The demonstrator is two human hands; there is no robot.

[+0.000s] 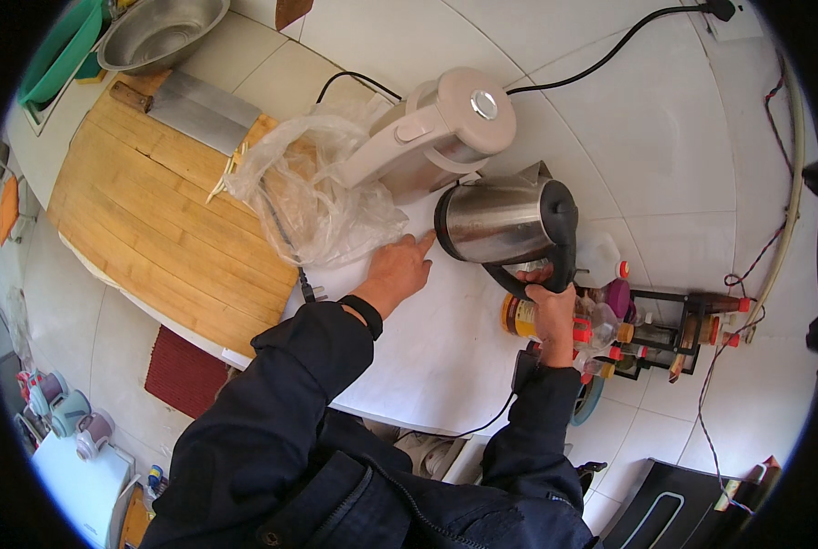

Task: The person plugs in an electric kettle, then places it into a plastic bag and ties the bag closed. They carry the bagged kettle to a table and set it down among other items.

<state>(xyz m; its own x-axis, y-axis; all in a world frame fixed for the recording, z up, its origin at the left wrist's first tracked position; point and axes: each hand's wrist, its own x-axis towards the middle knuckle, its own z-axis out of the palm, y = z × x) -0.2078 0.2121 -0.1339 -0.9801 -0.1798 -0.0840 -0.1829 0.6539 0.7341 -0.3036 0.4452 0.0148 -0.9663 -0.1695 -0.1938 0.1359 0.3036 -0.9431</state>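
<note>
My right hand (553, 309) is closed around the black handle of a stainless steel electric kettle (498, 219), which is tilted over the white counter (422, 329). Fingers apart and the index finger stretched towards the kettle's black base, my left hand (398, 271) holds nothing; whether the fingertip touches the base I cannot tell. Behind stands a beige electric kettle (474, 113) with a clear body. A crumpled clear plastic bag (326, 199) lies beside it, partly over the wooden cutting board (168, 213). A black cord with a plug (307, 288) comes out from under the bag.
A cleaver (203, 110) rests on the board near thin pale strips (223, 175). Beyond are a steel basin (161, 34) and a green basin (58, 55). At right, a black rack (687, 329) holds bottles. A black cable (601, 65) runs to the wall socket.
</note>
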